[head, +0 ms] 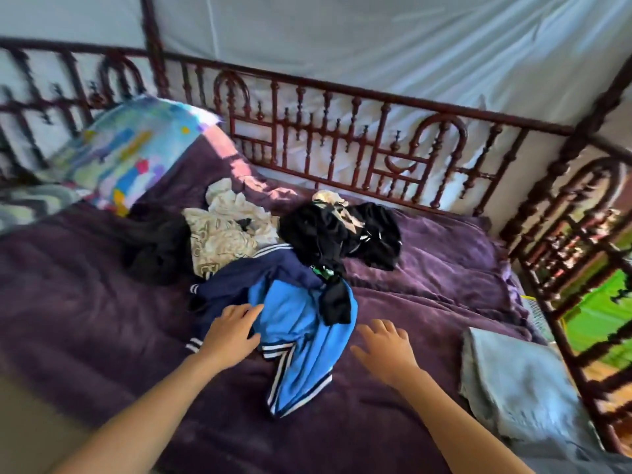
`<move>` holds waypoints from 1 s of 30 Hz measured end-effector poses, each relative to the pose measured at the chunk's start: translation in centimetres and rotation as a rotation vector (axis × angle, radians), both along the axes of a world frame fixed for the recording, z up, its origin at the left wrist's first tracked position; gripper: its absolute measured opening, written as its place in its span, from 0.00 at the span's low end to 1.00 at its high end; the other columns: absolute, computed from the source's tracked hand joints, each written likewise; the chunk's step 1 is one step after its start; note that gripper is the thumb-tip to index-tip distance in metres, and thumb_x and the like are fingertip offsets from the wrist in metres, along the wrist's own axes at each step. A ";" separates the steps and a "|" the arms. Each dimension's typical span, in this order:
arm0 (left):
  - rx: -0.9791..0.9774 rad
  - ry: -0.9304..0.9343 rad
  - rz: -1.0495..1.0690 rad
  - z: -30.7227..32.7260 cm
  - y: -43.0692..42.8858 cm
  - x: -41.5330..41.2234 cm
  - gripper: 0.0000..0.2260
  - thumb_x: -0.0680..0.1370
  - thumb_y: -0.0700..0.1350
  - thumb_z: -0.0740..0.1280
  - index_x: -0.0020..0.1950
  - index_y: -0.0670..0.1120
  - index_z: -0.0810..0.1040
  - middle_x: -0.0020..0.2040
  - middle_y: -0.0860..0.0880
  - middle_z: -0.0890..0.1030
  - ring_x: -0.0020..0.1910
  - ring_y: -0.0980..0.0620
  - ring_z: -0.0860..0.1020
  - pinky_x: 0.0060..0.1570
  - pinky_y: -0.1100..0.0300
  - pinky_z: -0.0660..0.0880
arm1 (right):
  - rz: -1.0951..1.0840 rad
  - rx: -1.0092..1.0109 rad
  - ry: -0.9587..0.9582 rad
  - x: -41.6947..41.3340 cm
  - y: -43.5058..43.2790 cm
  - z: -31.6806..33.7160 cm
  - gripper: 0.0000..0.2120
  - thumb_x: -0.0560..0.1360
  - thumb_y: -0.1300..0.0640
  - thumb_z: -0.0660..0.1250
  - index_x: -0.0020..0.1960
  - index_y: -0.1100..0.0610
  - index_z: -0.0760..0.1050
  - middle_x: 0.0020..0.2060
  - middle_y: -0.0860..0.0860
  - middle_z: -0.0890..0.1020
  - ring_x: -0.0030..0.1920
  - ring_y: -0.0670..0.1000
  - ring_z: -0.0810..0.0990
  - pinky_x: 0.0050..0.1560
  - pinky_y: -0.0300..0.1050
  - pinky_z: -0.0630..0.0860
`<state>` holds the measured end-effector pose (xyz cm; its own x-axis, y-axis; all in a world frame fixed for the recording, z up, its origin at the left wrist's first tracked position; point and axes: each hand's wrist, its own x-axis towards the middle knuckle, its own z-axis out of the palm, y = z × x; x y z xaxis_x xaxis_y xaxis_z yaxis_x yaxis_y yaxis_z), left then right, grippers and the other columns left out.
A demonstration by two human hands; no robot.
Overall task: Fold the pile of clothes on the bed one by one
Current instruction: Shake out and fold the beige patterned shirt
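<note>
Got both bare arms stretched forward, palms facing down. Got the left forearm [136,415] running in from the lower left corner, angled up and right, ending in the left hand [232,331] just left of centre. Keeping the fingers [246,311] there pretty straight and loosely spread, pointing up-right, not curled. Got the right forearm [455,429] entering from the bottom right, leaning up-left to the right hand [386,350] at lower centre. Same deal there: relaxed, fanned out, thumb [360,355] poking left. Holding the two hands near each other, not touching.
</note>
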<state>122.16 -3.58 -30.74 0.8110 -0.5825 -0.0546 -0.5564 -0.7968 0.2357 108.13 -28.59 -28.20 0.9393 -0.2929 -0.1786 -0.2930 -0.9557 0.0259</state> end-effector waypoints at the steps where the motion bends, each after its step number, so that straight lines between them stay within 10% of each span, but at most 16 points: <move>1: -0.010 0.000 0.000 0.3 1.5 0.7 0.27 0.80 0.52 0.58 0.76 0.51 0.53 0.74 0.51 0.60 0.73 0.49 0.57 0.65 0.55 0.65 | 0.004 0.001 -0.001 0.9 1.3 0.2 0.25 0.78 0.42 0.54 0.73 0.49 0.59 0.70 0.51 0.64 0.71 0.53 0.59 0.67 0.52 0.59; 11: -0.157 -0.051 0.127 2.4 17.1 8.5 0.25 0.80 0.51 0.60 0.75 0.49 0.58 0.73 0.51 0.63 0.71 0.50 0.59 0.65 0.59 0.63 | 0.104 0.067 -0.124 8.8 16.4 1.1 0.29 0.79 0.45 0.55 0.76 0.48 0.49 0.76 0.55 0.48 0.75 0.51 0.51 0.71 0.49 0.52; 30: -0.240 -0.112 0.295 4.3 30.3 18.6 0.24 0.79 0.51 0.62 0.74 0.48 0.63 0.72 0.49 0.65 0.71 0.49 0.61 0.65 0.57 0.63 | 0.251 0.256 -0.167 26.8 28.2 -0.8 0.30 0.79 0.46 0.57 0.76 0.47 0.48 0.75 0.50 0.52 0.73 0.53 0.56 0.67 0.50 0.60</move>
<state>140.76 26.67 -26.45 0.9388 -0.3085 0.1531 -0.3442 -0.8558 0.3861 134.93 -0.39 -29.05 0.9984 -0.0160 -0.0548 -0.0293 -0.9677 -0.2506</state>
